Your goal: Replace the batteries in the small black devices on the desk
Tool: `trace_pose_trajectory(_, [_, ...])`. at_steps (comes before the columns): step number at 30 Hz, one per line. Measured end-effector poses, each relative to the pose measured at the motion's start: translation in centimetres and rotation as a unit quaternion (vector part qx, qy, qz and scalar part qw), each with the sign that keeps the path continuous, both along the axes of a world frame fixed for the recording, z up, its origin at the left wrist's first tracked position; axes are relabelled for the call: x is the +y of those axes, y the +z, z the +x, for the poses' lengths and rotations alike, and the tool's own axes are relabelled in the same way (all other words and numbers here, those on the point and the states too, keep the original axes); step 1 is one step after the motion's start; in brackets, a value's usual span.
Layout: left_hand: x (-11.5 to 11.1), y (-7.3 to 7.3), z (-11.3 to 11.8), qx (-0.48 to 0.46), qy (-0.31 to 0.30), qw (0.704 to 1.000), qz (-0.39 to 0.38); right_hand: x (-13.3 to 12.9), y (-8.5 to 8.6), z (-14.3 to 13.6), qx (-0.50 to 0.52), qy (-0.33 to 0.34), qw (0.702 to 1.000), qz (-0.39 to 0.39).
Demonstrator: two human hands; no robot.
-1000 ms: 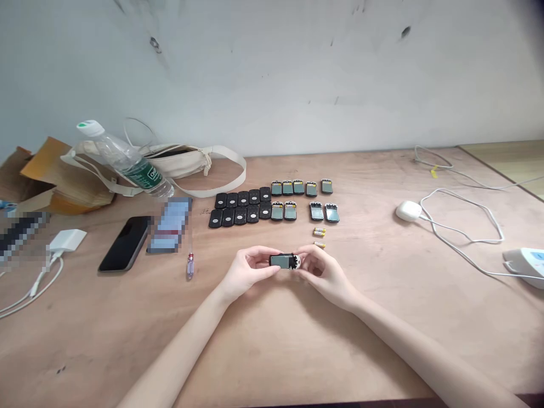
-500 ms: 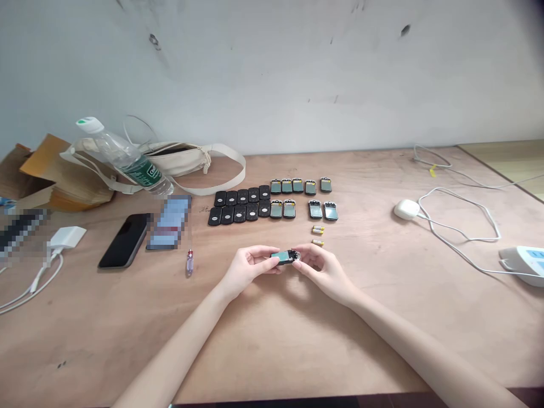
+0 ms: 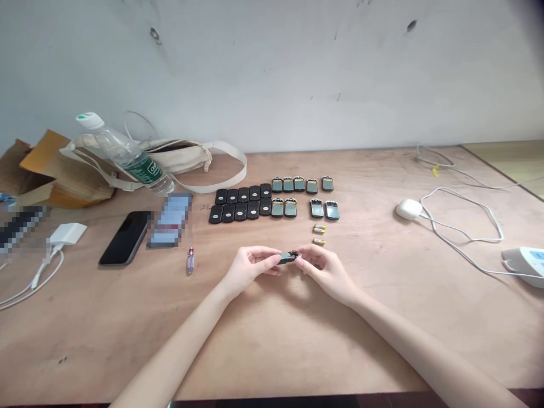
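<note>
Between my hands, just above the table, is a small black device (image 3: 288, 257) with a greenish-grey panel. My left hand (image 3: 251, 267) pinches its left end between thumb and fingers. The thumb and fingers of my right hand (image 3: 322, 266) close on its right end. Beyond them lie several small batteries (image 3: 319, 229) with yellow bands. Farther back are several similar devices with grey panels (image 3: 317, 209), some with batteries fitted at the top. Left of these, black covers with oval labels (image 3: 240, 212) lie in two rows, with tiny screws (image 3: 205, 207) beside them.
A screwdriver (image 3: 190, 261), a black phone (image 3: 125, 238) and a blurred phone (image 3: 170, 220) lie left. Behind them are a bottle (image 3: 136, 161), a cream bag (image 3: 182, 158) and a cardboard package (image 3: 63, 170). A white plug (image 3: 408, 209) and cables lie right.
The held device has tilted and shifted slightly right, so less of its panel shows. Both hands keep their hold. The view has shifted slightly.
</note>
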State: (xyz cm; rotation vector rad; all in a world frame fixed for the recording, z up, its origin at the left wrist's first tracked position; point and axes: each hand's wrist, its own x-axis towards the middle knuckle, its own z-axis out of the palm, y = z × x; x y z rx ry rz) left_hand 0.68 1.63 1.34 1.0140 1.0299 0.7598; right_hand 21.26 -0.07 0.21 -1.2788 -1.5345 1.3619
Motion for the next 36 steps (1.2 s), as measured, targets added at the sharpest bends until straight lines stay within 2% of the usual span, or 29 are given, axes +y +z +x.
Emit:
trace_pose_trajectory(18, [0.0, -0.5, -0.2, 0.012, -0.006, 1.0, 0.009, -0.1, 0.0, 0.0, -0.005, 0.004, 1.0, 0.009])
trace_pose_trajectory(25, [0.1, -1.3, -0.2, 0.053, 0.008, 0.996, 0.066, 0.1, 0.0, 0.1, 0.023, 0.033, 0.999, 0.02])
trace_pose_trajectory(36, [-0.9, -1.2, 0.2, 0.099, 0.007, 0.99, 0.105, 0.2, 0.0, 0.2, 0.023, 0.034, 0.999, 0.024])
